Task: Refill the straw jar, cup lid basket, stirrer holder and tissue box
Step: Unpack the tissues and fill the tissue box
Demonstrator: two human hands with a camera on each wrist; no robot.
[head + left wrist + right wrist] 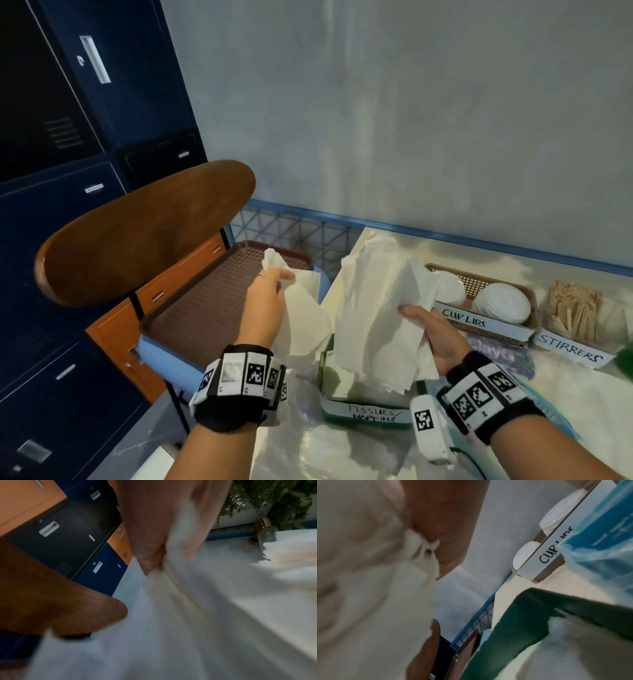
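My left hand [274, 284] pinches a white tissue [301, 318] and holds it up left of the green tissue box [363, 407], which is labelled "TISSUES NAPKINS". In the left wrist view the tissue [180, 615] hangs blurred from the fingers [150, 555]. My right hand [424, 329] grips a thick bunch of white tissues [380, 308] standing above the box. The same bunch [368, 588] fills the left of the right wrist view, above the green box [513, 628]. The cup lid basket [479, 284] holds white lids [503, 305]. The stirrer holder [575, 315] is full of wooden sticks.
A brown tray [212, 305] lies on a blue wire cart [301, 233] left of the counter. A wooden chair back [144, 233] stands at the left before blue and orange lockers [68, 205]. Clear and blue plastic wrappers [325, 445] lie on the counter's near side.
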